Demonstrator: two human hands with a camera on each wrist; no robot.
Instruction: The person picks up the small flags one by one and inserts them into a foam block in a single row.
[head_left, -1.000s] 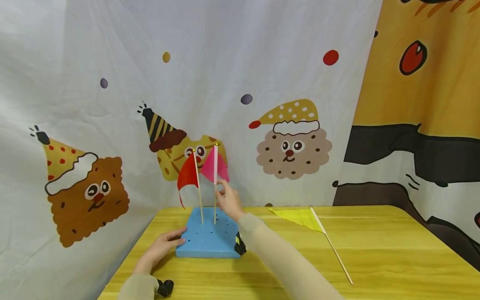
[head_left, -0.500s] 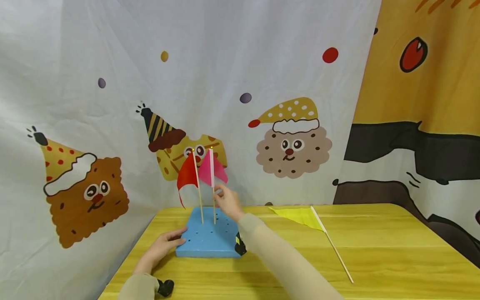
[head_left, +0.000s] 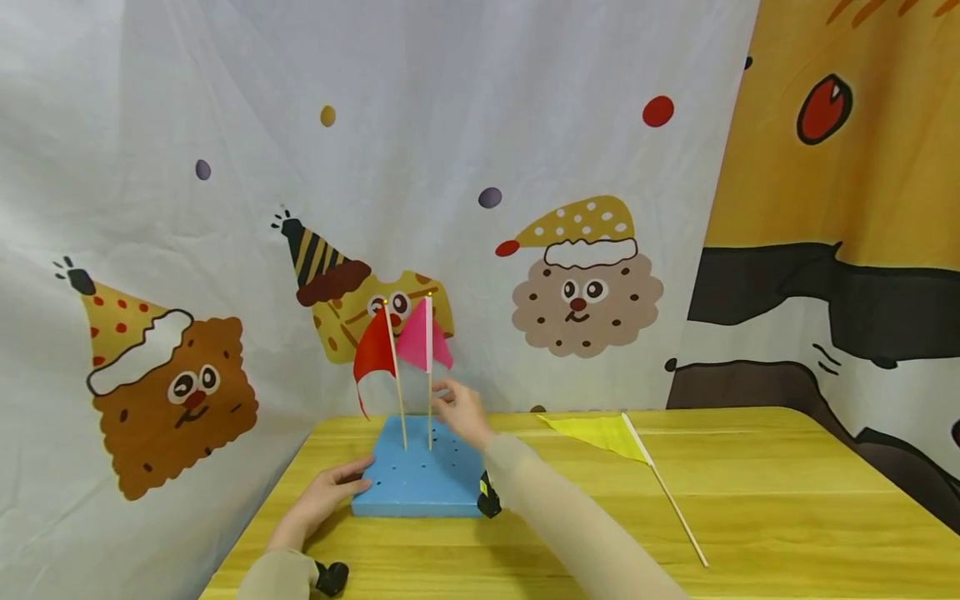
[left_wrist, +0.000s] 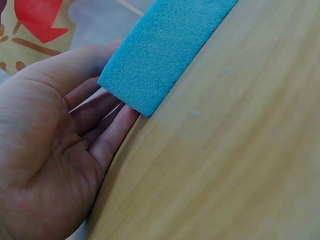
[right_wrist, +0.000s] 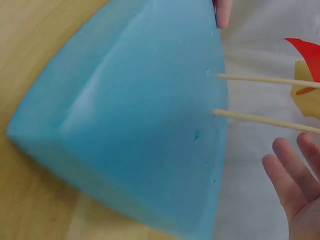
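Observation:
A blue foam block (head_left: 420,487) with small holes lies on the table. My left hand (head_left: 322,498) holds its left edge, the block's corner between thumb and fingers (left_wrist: 107,135) in the left wrist view. Two flags on thin wooden sticks stand in the block: a red flag (head_left: 375,346), leaning slightly left, and a pink flag (head_left: 425,337), nearly upright. Close beside the pink flag's stick (right_wrist: 265,119) is my right hand (head_left: 461,408), its fingers fairly straight in the right wrist view. Thumb and index finger are cut off there.
A yellow flag (head_left: 600,435) on a wooden stick lies on the wooden table (head_left: 787,492), right of the block. Behind the table hangs a white cloth (head_left: 420,125) printed with cartoon biscuits.
My right hand has moved down along the pink flag's stick and slightly right. The pink flag leaned left, then came back nearer upright. The left hand and block stay put.

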